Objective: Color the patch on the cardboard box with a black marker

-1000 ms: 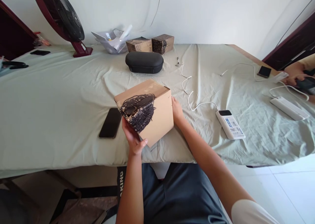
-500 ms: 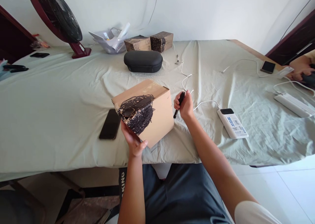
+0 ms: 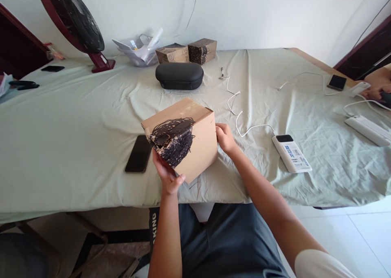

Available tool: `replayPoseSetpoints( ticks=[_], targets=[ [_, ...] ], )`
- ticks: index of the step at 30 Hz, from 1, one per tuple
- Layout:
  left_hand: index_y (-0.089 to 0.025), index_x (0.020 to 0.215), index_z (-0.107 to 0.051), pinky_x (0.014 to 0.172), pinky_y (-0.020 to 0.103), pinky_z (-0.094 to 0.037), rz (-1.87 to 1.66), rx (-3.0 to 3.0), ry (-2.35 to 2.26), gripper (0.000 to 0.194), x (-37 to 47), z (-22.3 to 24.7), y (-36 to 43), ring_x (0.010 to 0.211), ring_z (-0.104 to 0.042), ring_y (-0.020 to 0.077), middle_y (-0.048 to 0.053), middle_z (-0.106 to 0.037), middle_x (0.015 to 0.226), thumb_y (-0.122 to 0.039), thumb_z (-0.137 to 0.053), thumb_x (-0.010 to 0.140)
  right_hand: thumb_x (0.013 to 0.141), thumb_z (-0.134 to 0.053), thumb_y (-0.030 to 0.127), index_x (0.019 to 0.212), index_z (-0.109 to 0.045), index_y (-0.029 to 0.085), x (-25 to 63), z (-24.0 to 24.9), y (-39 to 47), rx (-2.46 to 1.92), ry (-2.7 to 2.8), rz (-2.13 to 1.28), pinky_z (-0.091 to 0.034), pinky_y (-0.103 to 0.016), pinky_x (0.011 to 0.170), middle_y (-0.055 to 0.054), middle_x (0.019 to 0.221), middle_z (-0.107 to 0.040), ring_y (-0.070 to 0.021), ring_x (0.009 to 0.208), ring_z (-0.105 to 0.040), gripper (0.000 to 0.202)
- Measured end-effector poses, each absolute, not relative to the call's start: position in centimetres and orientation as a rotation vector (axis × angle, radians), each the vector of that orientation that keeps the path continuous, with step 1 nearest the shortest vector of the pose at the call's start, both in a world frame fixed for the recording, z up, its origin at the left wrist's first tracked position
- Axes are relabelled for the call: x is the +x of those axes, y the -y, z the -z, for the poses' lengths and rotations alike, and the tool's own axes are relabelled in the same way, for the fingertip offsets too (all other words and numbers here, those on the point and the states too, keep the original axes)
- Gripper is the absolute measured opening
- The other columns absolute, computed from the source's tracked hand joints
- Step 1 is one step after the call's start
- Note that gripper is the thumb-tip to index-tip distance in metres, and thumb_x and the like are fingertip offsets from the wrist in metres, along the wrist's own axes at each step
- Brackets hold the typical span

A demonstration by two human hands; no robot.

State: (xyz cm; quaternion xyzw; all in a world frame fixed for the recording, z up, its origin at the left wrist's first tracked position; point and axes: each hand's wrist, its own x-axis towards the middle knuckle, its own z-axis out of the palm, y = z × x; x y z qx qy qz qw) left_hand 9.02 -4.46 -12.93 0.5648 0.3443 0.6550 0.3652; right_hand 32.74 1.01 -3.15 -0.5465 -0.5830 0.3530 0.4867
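A brown cardboard box (image 3: pixel 203 145) stands tilted near the table's front edge, with a dense black scribble (image 3: pixel 179 147) over one corner and the two faces beside it. My left hand (image 3: pixel 168 176) grips its lower left, the thumb on the front face and the other fingers underneath. At the box's right edge is my right hand (image 3: pixel 225 137), its fingers curled and partly hidden behind the box. The black marker seen in that hand a moment earlier is now out of sight. Left of the box lies a dark phone (image 3: pixel 139 155).
Behind the box sit a black case (image 3: pixel 179 76), two scribbled boxes (image 3: pixel 202 51) and a plastic basket (image 3: pixel 140 56). A fan (image 3: pixel 102 64) stands at the back left. A white power bank (image 3: pixel 291 153) with a cable lies right. Another person's hand (image 3: pixel 377 84) shows at the right edge.
My right hand has turned and moved in against the box's right edge, and the marker has gone from view behind it. The left hand keeps its hold; the view has shifted slightly.
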Motion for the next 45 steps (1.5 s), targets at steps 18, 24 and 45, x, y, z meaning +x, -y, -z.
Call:
replayPoseSetpoints(
  ticks=[18, 24, 45],
  targets=[
    [-0.036, 0.176, -0.016, 0.122, 0.057, -0.051, -1.569, 1.355, -0.94, 0.125, 7.1, 11.5, 3.5, 0.152, -0.056, 0.042, 0.01, -0.051, 0.17, -0.061, -0.073, 0.068, 0.079, -0.083, 0.074, 0.175, -0.032, 0.032, 33.5, 4.4, -0.2, -0.751, 1.782, -1.354, -0.043, -0.054, 0.128, -0.011, 0.17, -0.05, -0.0387, 0.165, -0.036, 0.116],
    [-0.026, 0.159, -0.056, 0.138, 0.056, -0.028, -1.178, 1.761, -1.522, 0.077, 0.0, 8.2, 0.6, 0.165, -0.04, 0.0398, 0.012, -0.05, 0.173, -0.06, -0.063, 0.09, 0.079, -0.086, 0.062, 0.179, -0.006, 0.034, 32.2, 5.5, -0.4, -0.805, 1.62, -1.248, -0.034, -0.058, 0.134, -0.011, 0.185, -0.023, -0.0376, 0.17, -0.026, 0.131],
    [-0.001, 0.157, -0.039, 0.12, 0.059, -0.05, -0.599, 1.409, -2.458, 0.101, 1.2, 2.2, -3.4, 0.145, -0.06, 0.0487, 0.038, -0.055, 0.154, -0.043, -0.084, 0.077, 0.075, -0.08, 0.082, 0.179, 0.001, 0.028, 31.6, 6.6, -1.1, -1.013, 1.522, -0.888, -0.03, -0.061, 0.135, -0.015, 0.184, -0.021, -0.0398, 0.169, -0.024, 0.143]
  ],
)
